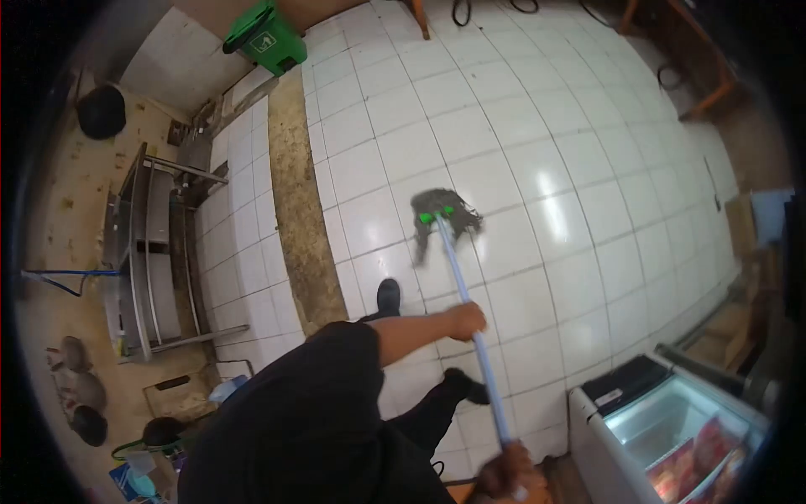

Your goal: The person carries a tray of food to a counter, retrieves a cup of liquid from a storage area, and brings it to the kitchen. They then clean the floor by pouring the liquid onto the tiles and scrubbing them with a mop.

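Note:
A mop with a pale blue-white pole (489, 370) slants across the view. Its dark grey stringy head (435, 202), with green fittings, lies spread on the white tiles. My left hand (468, 321) is wrapped round the middle of the pole, the bare forearm reaching out from a black sleeve. Close to the pole's upper end, at the bottom of the view, my right hand (505, 472) is closed on it too, somewhat blurred. My dark shoes (388, 296) stand on the tiles to the left of the pole.
A green wheeled bin (267, 40) stands at the far left corner. Metal racks (147, 252) line the left wall, beside a worn brown floor strip (295, 193). At lower right is a glass-topped freezer (663, 420) holding packages. Orange-brown furniture legs (421, 18) show at the top.

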The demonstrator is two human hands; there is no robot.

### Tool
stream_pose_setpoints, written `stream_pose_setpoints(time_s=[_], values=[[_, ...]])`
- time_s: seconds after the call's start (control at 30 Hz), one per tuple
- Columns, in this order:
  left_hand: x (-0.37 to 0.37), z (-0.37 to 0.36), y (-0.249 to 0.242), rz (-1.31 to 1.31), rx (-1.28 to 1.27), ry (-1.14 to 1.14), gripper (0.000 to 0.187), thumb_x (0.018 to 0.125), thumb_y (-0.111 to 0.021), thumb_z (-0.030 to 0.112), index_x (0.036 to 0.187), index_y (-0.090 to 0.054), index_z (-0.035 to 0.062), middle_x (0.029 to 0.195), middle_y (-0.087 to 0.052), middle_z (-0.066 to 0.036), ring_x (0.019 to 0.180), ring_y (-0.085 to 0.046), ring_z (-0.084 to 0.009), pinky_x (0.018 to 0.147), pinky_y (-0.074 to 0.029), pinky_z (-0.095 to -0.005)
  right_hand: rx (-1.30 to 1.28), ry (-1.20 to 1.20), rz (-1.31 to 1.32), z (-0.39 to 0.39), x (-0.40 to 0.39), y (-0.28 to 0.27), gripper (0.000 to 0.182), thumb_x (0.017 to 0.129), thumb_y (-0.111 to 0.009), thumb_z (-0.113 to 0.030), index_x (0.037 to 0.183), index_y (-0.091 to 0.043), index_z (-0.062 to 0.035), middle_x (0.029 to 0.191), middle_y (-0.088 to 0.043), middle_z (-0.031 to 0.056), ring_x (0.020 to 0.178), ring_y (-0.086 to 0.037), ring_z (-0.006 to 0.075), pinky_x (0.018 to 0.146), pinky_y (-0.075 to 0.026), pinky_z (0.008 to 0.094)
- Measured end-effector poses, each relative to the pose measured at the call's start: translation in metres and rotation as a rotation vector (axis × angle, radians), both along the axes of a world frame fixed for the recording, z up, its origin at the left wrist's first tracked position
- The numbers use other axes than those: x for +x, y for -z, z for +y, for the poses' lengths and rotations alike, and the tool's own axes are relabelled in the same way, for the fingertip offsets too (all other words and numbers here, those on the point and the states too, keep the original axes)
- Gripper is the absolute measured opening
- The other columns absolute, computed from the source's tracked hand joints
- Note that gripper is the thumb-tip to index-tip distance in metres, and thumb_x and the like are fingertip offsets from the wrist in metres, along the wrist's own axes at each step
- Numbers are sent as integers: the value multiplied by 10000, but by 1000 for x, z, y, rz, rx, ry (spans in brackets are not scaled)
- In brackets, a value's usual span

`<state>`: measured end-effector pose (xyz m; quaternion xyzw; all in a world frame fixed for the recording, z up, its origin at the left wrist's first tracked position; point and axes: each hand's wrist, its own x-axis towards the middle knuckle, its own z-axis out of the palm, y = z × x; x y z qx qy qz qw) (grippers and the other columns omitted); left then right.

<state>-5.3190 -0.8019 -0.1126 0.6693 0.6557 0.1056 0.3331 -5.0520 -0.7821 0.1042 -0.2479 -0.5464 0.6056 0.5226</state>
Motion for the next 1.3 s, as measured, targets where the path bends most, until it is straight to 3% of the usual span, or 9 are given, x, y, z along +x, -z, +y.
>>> stream_pose_setpoints(time_s=[0.13,0.4,0.6,0.7,0.8,0.93,1.17,1.2,1.3], values=[[-189,-68,28,521,209,-623,189,677,-616,96,857,-562,89,833,-574,-94,851,-552,-320,839,-443,-423,317,-172,-98,-50,-220,33,168,791,-474,-63,640,-488,9,562,-493,97,521,-499,214,508,-431,334],[-292,-120,-79,-359,322,-452,232,655,-681,103,837,-537,116,852,-544,-103,905,-526,-326,954,-374,-440,316,-587,31,-89,-371,-91,258,790,-509,-94,565,-398,-34,463,-390,49,413,-411,179,422,-366,303],[-375,-132,-73,-202,464,-558,249,738,-667,159,725,-441,55,788,-519,-130,947,-510,-353,867,-402,-425,313,-377,64,-119,-466,-48,388,848,-492,-164,526,-307,-51,447,-359,45,377,-344,153,373,-290,282],[-474,-127,-60,65,147,-809,589,725,-637,77,1254,-384,19,1352,-305,-258,1238,-344,-379,1025,-318,-428,378,-349,-47,-103,-569,17,390,863,-465,-162,524,-304,-57,472,-386,59,399,-350,151,370,-269,272],[-580,-146,-59,-60,266,-973,564,793,-628,168,1270,-377,0,1333,-355,-239,1242,-353,-354,1044,-298,-396,510,-304,-169,-54,-725,59,264,821,-451,-88,574,-445,5,544,-472,119,459,-470,223,440,-390,303],[-684,-275,-49,-500,62,-1279,384,860,-601,233,1185,-496,57,1125,-569,-125,1052,-545,-223,899,-434,-350,441,-488,101,2,-908,79,194,786,-463,6,592,-457,6,539,-429,93,463,-423,190,425,-316,282],[-647,-618,-167,-122,-1098,-1414,390,893,-419,282,1154,-512,8,1209,-498,-206,1134,-452,-351,967,-363,-423,348,-505,-232,28,-854,-52,317,817,-553,-160,573,-415,-12,552,-464,87,483,-406,153,491,-393,287],[-589,-743,-120,354,-740,-742,338,876,-428,267,1038,-573,9,1092,-558,-198,1004,-532,-369,886,-427,-456,295,-518,-260,22,-852,-99,369,826,-550,-171,543,-356,-38,524,-415,66,460,-361,150,463,-350,282],[-583,-745,-182,313,-1200,-600,196,833,-500,176,861,-619,22,943,-603,-154,900,-569,-355,787,-470,-431,121,-516,-124,18,-862,-158,404,811,-556,-186,534,-281,-81,480,-335,28,439,-297,144,447,-263,293]])
